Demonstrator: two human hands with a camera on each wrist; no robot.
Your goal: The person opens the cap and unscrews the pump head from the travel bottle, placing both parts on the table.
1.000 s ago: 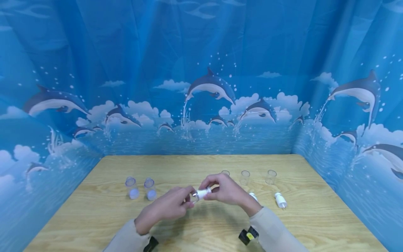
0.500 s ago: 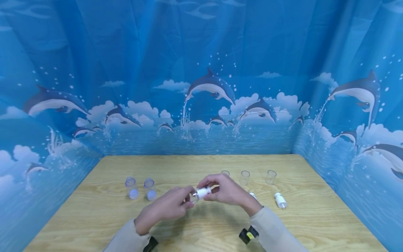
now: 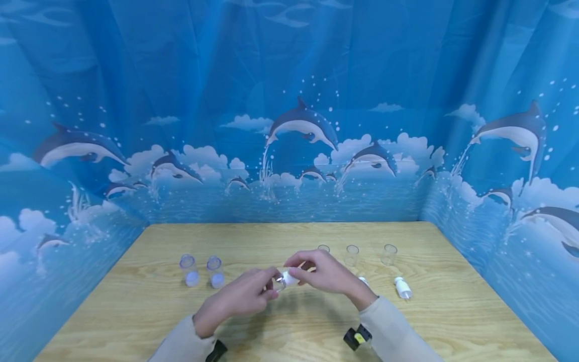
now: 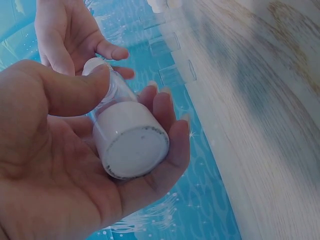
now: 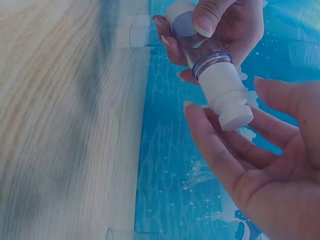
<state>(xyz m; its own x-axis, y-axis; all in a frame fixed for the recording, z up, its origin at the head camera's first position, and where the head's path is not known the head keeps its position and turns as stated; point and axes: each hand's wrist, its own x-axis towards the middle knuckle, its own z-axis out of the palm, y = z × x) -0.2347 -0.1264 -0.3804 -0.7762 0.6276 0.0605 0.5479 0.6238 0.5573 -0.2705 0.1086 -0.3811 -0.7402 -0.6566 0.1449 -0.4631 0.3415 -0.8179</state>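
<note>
My left hand grips a small clear pump bottle above the table, thumb on one side and fingers curled beneath. Its thick white base faces the left wrist camera. A white pump top sits at the bottle's other end, against a purple-tinted rim. Around that top, my right hand has its fingers spread and loosely bent. In the right wrist view the thumb stands apart from the pump top; whether a fingertip touches behind it cannot be seen.
Two clear bottles with purple rims stand at the table's left. Several clear caps stand at the back right, one partly behind my right hand. Nearer lies a white pump top with a tube; another is half hidden by my right wrist.
My right thumb and fingers have shifted left along the white pump top, covering more of it in the head view. The left hand and the bottle have hardly moved.
</note>
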